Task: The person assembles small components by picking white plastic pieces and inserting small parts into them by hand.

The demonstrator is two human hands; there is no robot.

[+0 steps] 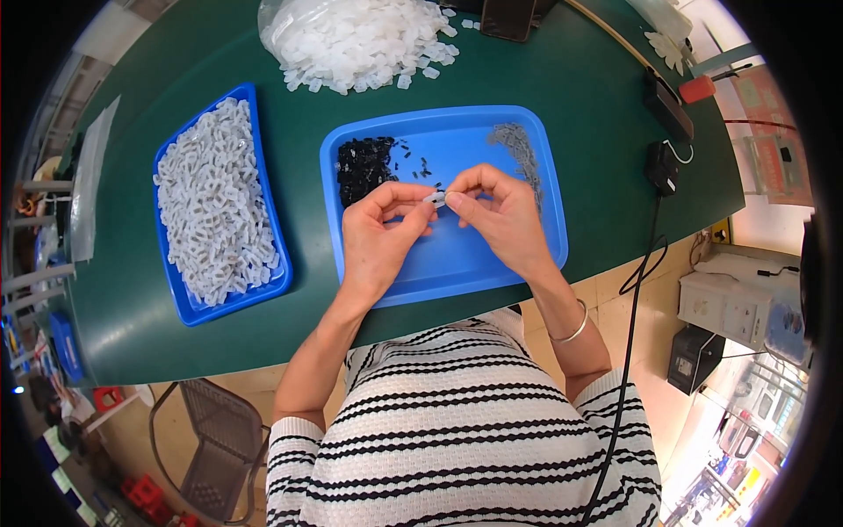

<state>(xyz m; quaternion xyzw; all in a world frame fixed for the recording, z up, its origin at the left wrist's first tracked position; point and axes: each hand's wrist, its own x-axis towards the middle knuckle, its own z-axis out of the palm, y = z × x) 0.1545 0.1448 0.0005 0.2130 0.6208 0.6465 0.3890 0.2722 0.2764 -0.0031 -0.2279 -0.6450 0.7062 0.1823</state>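
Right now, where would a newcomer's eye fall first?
Probably on the big heap of white pieces at the top of the green table. Next might come the blue tray in the middle, where the left hand and right hand pinch a small pale piece between their fingers.

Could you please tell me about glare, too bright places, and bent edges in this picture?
Head view: pale glare on the green table near its left edge; head view: that table's edges look bent; head view: lower-right background partly washed out; head view: the small pale piece between the fingers too small for clear detail.
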